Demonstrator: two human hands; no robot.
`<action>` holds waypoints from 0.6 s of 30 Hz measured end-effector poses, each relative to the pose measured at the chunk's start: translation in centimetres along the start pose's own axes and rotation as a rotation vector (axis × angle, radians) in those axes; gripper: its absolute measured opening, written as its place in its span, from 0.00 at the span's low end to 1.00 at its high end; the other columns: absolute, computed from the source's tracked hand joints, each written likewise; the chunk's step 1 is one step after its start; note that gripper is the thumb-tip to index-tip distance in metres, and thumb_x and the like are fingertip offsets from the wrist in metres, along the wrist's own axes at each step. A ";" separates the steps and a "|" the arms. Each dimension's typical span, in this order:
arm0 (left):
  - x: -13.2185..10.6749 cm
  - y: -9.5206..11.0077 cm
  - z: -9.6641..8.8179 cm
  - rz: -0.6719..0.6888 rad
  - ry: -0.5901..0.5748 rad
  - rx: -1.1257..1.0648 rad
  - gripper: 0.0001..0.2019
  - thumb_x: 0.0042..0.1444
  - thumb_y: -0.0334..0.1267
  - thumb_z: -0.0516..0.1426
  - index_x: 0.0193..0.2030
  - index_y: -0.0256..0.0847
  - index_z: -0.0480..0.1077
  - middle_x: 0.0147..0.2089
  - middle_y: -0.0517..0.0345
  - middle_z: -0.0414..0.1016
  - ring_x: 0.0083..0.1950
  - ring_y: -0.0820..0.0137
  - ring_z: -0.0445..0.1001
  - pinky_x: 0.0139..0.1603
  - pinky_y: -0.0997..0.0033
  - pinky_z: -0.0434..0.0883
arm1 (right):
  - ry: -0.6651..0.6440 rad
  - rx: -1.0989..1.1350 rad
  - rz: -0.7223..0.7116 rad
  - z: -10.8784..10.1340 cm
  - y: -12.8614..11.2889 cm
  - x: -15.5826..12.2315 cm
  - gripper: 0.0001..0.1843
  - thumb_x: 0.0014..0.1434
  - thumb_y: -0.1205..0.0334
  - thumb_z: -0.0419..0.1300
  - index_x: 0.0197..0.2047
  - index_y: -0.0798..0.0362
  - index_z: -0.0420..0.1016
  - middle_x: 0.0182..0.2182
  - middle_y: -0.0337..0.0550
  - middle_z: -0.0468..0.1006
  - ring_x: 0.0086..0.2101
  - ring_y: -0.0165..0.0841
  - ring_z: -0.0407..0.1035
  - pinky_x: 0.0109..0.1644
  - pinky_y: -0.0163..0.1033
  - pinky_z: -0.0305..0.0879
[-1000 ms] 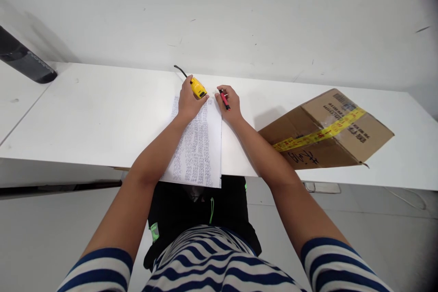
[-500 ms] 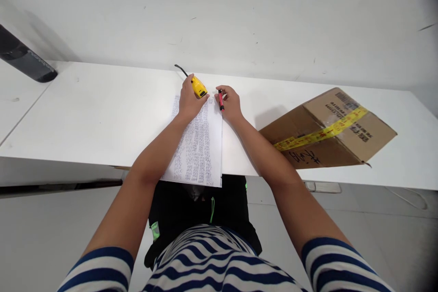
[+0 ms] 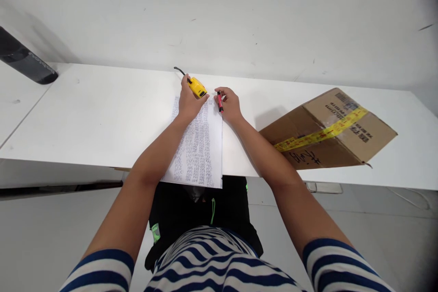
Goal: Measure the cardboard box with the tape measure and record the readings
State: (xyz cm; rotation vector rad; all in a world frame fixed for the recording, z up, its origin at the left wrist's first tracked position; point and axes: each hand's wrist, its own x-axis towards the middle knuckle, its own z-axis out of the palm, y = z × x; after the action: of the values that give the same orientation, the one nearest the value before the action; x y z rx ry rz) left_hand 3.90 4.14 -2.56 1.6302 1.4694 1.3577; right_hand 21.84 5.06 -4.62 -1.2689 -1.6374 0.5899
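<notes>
My left hand (image 3: 189,106) is closed around a small yellow device (image 3: 197,87), its dark slot facing me and a thin black strap trailing off behind. What exactly the device is, I cannot make out. Between the fingertips of my right hand (image 3: 231,106) is a short red cylinder with black ends (image 3: 219,101), held nearly upright, a small gap apart from the device. Below both hands lies a white sheet of paper (image 3: 216,146) covered in columns of blue handwriting; its near end juts past the table edge, and my left forearm hides part of it.
A taped cardboard box (image 3: 331,132) stands tilted-looking at the right, beside my right forearm. At the far left is a dark cylindrical object (image 3: 30,61). The white table (image 3: 85,109) runs along a white wall (image 3: 219,18).
The yellow device has turned slightly and shifted a little to the left in my left hand. The red cylinder has moved marginally left. The paper lies as before.
</notes>
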 end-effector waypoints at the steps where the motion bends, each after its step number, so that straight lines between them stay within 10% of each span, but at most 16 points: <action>1: -0.1 0.2 -0.1 -0.006 0.002 0.000 0.51 0.54 0.37 0.70 0.77 0.57 0.44 0.79 0.46 0.54 0.78 0.50 0.59 0.75 0.43 0.63 | -0.005 -0.003 0.001 0.0 -0.1 0.0 0.13 0.62 0.59 0.59 0.50 0.46 0.77 0.38 0.40 0.76 0.38 0.34 0.69 0.45 0.44 0.69; 18: -0.9 1.5 -0.9 0.089 0.088 0.072 0.56 0.51 0.39 0.71 0.78 0.57 0.40 0.77 0.43 0.59 0.74 0.47 0.65 0.71 0.39 0.67 | -0.094 -0.189 -0.006 0.3 -2.6 -0.4 0.19 0.60 0.68 0.56 0.52 0.51 0.81 0.41 0.46 0.79 0.42 0.39 0.73 0.48 0.45 0.71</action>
State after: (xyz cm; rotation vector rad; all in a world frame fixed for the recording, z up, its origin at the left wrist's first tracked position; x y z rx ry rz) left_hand 3.75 2.71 -1.18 1.7187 1.5290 1.4579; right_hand 20.34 3.85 -2.75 -1.3899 -1.8083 0.5075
